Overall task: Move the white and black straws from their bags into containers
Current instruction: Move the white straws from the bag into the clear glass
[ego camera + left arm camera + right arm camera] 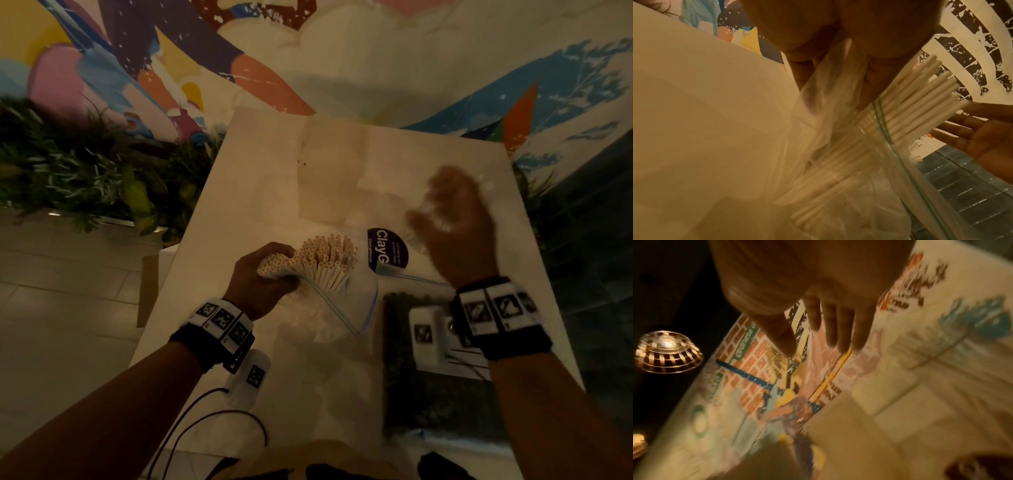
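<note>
A bundle of white straws [322, 260] sticks out of a clear zip bag [346, 308] near the middle of the white table [239, 192]. My left hand [263, 277] grips the bundle and the bag's mouth from the left. In the left wrist view the fingers [869, 78] curl round the bag [838, 162] and the straws [920, 104]. My right hand [452, 219] hovers blurred to the right with fingers spread, holding nothing; its fingers [830, 331] are straight. A dark bag of black straws [435, 404] lies under my right wrist.
Translucent containers [325, 178] stand at the back of the table. A purple round label [387, 250] lies beside the straws. Green plants [85, 171] line the left side below a painted wall. A woven lamp [668, 352] hangs overhead.
</note>
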The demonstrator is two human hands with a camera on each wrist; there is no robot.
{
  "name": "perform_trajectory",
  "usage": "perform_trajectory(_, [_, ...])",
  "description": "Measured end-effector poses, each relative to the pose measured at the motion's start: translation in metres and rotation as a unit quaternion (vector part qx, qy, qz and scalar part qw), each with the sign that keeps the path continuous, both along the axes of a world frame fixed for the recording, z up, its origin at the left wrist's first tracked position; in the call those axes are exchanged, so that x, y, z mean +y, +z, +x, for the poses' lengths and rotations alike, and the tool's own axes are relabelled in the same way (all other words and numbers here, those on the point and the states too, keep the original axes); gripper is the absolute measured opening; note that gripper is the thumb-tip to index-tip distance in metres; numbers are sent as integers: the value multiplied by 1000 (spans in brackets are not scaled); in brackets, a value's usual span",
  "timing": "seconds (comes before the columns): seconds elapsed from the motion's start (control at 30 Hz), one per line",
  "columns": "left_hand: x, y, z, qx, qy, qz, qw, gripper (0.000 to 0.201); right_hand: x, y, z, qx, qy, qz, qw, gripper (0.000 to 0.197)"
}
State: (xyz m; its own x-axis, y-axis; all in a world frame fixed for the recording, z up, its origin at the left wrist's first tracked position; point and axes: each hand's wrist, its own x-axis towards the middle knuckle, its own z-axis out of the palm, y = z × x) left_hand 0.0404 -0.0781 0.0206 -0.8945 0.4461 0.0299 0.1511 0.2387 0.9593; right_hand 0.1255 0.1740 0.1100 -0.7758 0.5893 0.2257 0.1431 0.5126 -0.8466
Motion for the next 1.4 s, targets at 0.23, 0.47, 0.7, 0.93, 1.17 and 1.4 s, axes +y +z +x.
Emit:
perform_trajectory(0.23, [3, -4, -3, 15, -5, -20, 1000, 46, -69, -47, 18, -119, 191, -201, 953, 98])
perform_trajectory(0.47, [6, -4, 0, 11, 5, 6, 1000, 38, -86, -61, 8, -49, 108, -153, 981, 54])
perform_trajectory(0.7, [12, 2, 1, 10, -18, 44, 999, 31, -78, -72, 10, -19, 74, -50, 996, 27])
perform_trajectory(0.93, [12, -3, -1, 20, -18, 16, 1000, 34, -83, -76, 10, -34, 55, -104, 993, 23])
perform_trajectory(1.17, [9, -9, -5, 11, -18, 9, 1000, 35, -81, -85, 3, -67, 58, -162, 983, 24])
perform_trajectory(1.4, [5, -8, -3, -3, -8, 5, 1000, 33, -78, -90, 1, -103, 87, -89, 987, 23])
